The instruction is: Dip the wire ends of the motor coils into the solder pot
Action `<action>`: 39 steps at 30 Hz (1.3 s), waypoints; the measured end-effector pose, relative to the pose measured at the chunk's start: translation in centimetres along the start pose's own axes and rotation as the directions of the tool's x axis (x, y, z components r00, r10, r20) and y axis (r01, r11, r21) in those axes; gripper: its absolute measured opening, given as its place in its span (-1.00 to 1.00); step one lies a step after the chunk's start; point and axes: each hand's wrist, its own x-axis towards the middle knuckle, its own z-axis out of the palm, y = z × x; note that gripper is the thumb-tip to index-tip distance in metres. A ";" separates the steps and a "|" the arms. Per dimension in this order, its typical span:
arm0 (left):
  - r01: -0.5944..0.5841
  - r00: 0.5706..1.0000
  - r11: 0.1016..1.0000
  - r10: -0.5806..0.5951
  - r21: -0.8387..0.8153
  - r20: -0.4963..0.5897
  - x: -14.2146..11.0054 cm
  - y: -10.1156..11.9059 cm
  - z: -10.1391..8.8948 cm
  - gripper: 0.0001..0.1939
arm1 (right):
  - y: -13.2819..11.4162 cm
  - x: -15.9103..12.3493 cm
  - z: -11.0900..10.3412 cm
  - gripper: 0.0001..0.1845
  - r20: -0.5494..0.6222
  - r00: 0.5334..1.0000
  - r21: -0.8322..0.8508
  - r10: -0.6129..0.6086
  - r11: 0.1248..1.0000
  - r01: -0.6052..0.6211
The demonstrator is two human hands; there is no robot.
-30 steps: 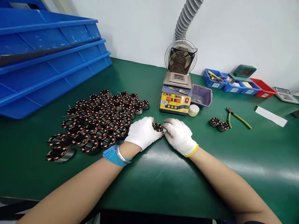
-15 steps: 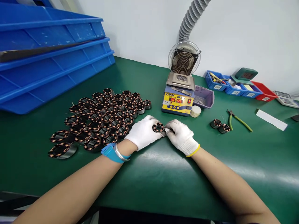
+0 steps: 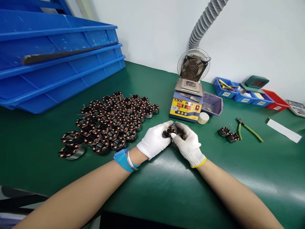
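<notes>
The left hand [image 3: 154, 140] and right hand [image 3: 189, 140], in white knit gloves [image 3: 192, 149], grip a ring-shaped, copper-wound stator [image 3: 172, 128] between them. More dark cylindrical stators [image 3: 116, 121] cluster on the smooth, glossy green tabletop [image 3: 152, 187].

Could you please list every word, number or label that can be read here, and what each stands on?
"MW", after an unclear first letter: yellow panel.
"426": left red display.
"260", any decimal point unclear: right red display.
Too small or blurred: lettering right of the brand, white panel sticker, bin labels, green device's screen.
</notes>
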 end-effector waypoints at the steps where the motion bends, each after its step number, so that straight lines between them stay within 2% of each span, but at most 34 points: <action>1: 0.006 1.000 0.999 -0.007 0.049 0.020 0.0 0.1 -0.1 -0.50 | 0.2 -0.1 0.0 -0.48 -0.020 1.000 -0.052 -0.024 0.998 0.023; 4: 0.068 0.991 0.967 -0.093 0.245 0.092 0.2 0.7 -0.7 -0.63 | 0.3 -0.4 -0.3 -0.49 -0.036 0.997 -0.169 -0.071 0.984 0.064; 6: 0.115 0.977 0.957 -0.157 0.268 0.142 0.4 1.1 -1.6 -0.78 | 0.2 -0.5 -0.5 -0.49 -0.033 0.995 -0.193 -0.091 0.978 0.083; 8: 0.178 0.946 0.978 -0.200 0.105 0.255 0.7 1.2 -2.8 -0.83 | 0.0 -0.5 -0.5 -0.48 -0.036 0.995 -0.163 -0.093 0.983 0.086; 9: 0.235 0.914 0.972 -0.214 -0.020 0.346 0.8 1.1 -3.5 -0.84 | -0.1 -0.4 -0.6 -0.48 -0.037 0.996 -0.129 -0.079 0.989 0.074; 11: 0.375 0.844 0.886 -0.206 -0.271 0.495 1.1 0.7 -4.9 -0.86 | -0.2 -0.3 -0.5 -0.48 -0.043 0.999 -0.040 -0.030 0.999 0.029; 12: 0.422 0.842 0.823 -0.200 -0.380 0.501 1.2 0.4 -5.4 -0.84 | -0.3 -0.2 -0.5 -0.48 -0.048 0.999 0.005 -0.004 1.000 0.005; 13: 0.433 0.869 0.764 -0.213 -0.479 0.446 1.3 0.2 -5.7 -0.79 | -0.3 -0.2 -0.4 -0.48 -0.053 0.998 0.043 0.017 0.999 -0.015; 14: 0.411 0.905 0.720 -0.247 -0.559 0.347 1.4 0.0 -5.7 -0.73 | -0.4 -0.1 -0.4 -0.47 -0.055 0.998 0.070 0.031 0.997 -0.027; 16: 0.357 0.931 0.701 -0.322 -0.617 0.173 1.3 -0.1 -5.0 -0.59 | -0.4 -0.2 -0.3 -0.47 -0.057 0.998 0.094 0.034 0.995 -0.029; 18: 0.366 0.930 0.770 -0.320 -0.523 0.179 0.9 0.3 -3.8 -0.51 | -0.4 -0.2 -0.3 -0.47 -0.047 0.999 0.082 0.008 0.997 -0.004; 20: 0.331 0.937 0.867 -0.256 -0.371 0.238 0.6 1.1 -2.9 -0.55 | -0.3 -0.2 -0.4 -0.48 -0.043 0.999 0.056 -0.024 0.998 0.027; 22: 0.276 0.949 0.913 -0.208 -0.302 0.239 0.3 1.8 -2.7 -0.62 | -0.2 -0.2 -0.4 -0.49 -0.045 0.998 0.052 -0.036 0.998 0.038; 25: 0.303 0.952 0.841 -0.249 -0.448 0.177 0.2 2.1 -3.9 -0.72 | 0.0 0.0 -0.5 -0.49 -0.065 0.998 0.089 0.008 0.996 -0.002; 27: 0.300 0.943 0.763 -0.329 -0.572 0.056 0.4 1.8 -4.6 -0.77 | 0.0 0.1 -0.4 -0.49 -0.073 0.997 0.103 0.029 0.994 -0.021; 29: 0.264 0.929 0.764 -0.366 -0.589 -0.059 0.5 1.4 -4.6 -0.77 | 0.0 0.0 -0.3 -0.49 -0.069 0.997 0.097 0.020 0.995 -0.014; 30: 0.258 0.934 0.793 -0.352 -0.553 -0.069 0.6 1.4 -4.3 -0.75 | -0.1 -0.1 -0.3 -0.49 -0.065 0.998 0.087 0.011 0.996 -0.005; 33: 0.268 0.962 0.896 -0.270 -0.354 0.044 0.5 1.7 -3.2 -0.71 | -0.3 -0.3 -0.2 -0.51 -0.049 0.999 0.047 -0.018 0.999 0.020; 35: 0.287 0.958 0.920 -0.272 -0.267 0.089 0.4 2.1 -3.2 -0.68 | -0.3 -0.4 -0.1 -0.52 -0.036 0.999 0.039 -0.021 0.999 0.022; 37: 0.321 0.946 0.901 -0.293 -0.292 0.136 0.3 2.3 -4.1 -0.63 | -0.2 -0.3 -0.1 -0.51 -0.043 0.999 0.044 0.002 0.999 0.000; 39: 0.364 0.926 0.854 -0.290 -0.372 0.241 0.4 2.3 -5.4 -0.60 | 0.0 -0.1 -0.2 -0.51 -0.073 0.997 0.053 0.023 0.998 -0.020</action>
